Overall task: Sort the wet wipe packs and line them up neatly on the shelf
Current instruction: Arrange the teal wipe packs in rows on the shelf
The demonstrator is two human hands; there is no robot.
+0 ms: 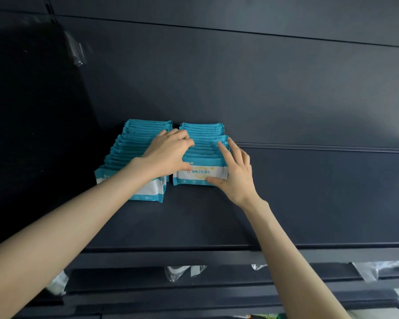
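Forearms nearest; left hand (168,153) and right hand (235,171), fingers spread, steady the right row of packs (203,155) on shelf (194,222): soft, light, slippery, best pinched at ends.

Two rows of wet wipe packs stand on the shelf (217,222), running from near its back panel toward the front. The left row (129,155) and the right row (203,143) sit just beside each other, the left one reaching further forward. The left hand (168,153) rests across both rows; the right hand (235,171) touches the right row's outer side and its front pack (199,176).
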